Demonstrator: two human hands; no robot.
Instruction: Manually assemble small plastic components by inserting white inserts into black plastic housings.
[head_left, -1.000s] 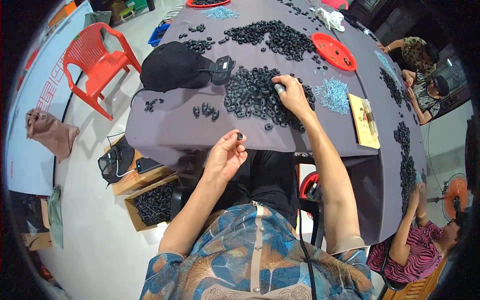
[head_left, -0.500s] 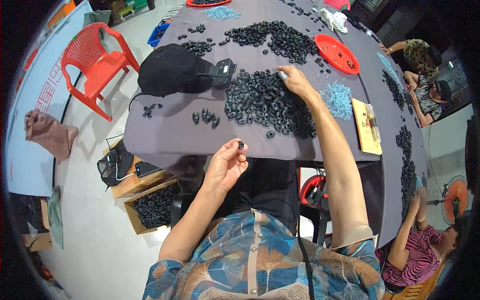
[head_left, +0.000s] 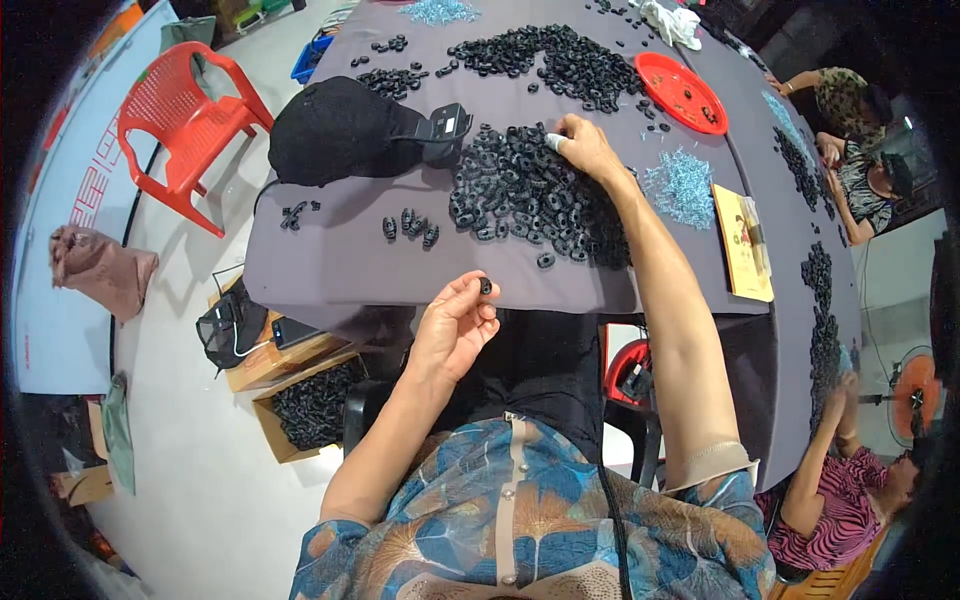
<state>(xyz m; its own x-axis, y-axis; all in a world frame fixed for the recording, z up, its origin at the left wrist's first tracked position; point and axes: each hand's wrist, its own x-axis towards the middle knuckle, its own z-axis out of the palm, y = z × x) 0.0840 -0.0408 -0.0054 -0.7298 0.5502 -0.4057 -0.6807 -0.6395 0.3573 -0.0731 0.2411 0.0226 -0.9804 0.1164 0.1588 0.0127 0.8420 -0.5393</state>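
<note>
My left hand is held just off the table's near edge, thumb and fingers pinching a small black plastic piece with a hole in it. On the grey tablecloth in front of me spreads a pile of similar black oval pieces. My right hand reaches to the far right edge of this pile, its fingers curled down and a white wrap around one of them. What those fingertips hold, if anything, is hidden. Several black pieces lie apart, left of the pile.
A black cap with a small device sits left of the pile. Rightward are small pale-blue parts, a yellow booklet and a red tray. Co-workers sit along the right side. A red chair stands at left.
The whole view has shifted slightly. My right fingers have moved a little left at the pile's far edge. My left hand keeps its pinch on the black piece.
</note>
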